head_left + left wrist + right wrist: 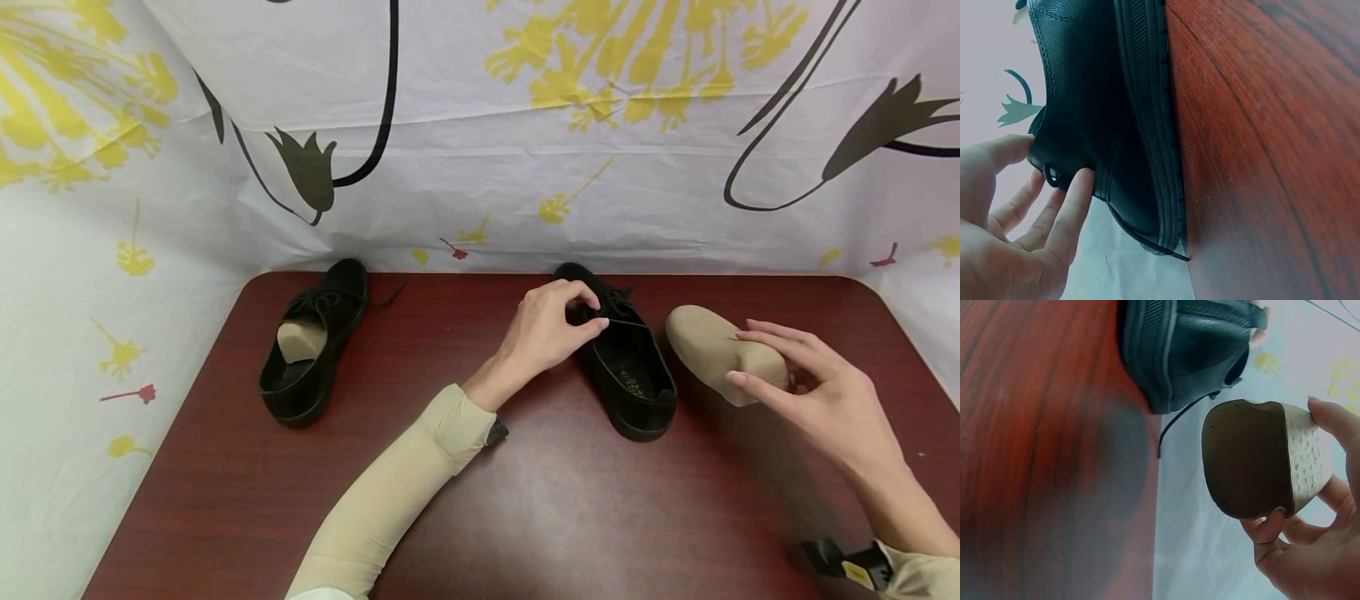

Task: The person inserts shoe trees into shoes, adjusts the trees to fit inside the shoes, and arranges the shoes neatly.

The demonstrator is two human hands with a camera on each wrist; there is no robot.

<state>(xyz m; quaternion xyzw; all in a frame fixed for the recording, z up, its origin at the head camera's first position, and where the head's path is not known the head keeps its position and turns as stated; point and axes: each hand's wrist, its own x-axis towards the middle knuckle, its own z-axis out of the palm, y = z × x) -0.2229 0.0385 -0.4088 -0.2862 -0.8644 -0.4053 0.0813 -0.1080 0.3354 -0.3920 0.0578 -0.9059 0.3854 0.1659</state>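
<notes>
A black lace-up shoe (643, 419) rests on the table, its heel towards me and its inside showing a dark insole. At the tongue and lace area, my left hand (543, 325) pinches the upper; in the left wrist view, the thumb of this hand (1004, 269) is at the collar edge, its fingers by the lace loops. To the right, my right hand (843, 400) holds a beige moulded shoe insert (701, 337) between thumb and fingers. The right wrist view has the insert (1247, 462) raised off the table, its rounded face towards the camera.
A second black shoe (296, 408) stands at the table's left, a beige insert (302, 340) inside it and a lace end trailing right. Behind the reddish-brown table (570, 517) hangs a white patterned cloth (465, 167), which also runs along both sides.
</notes>
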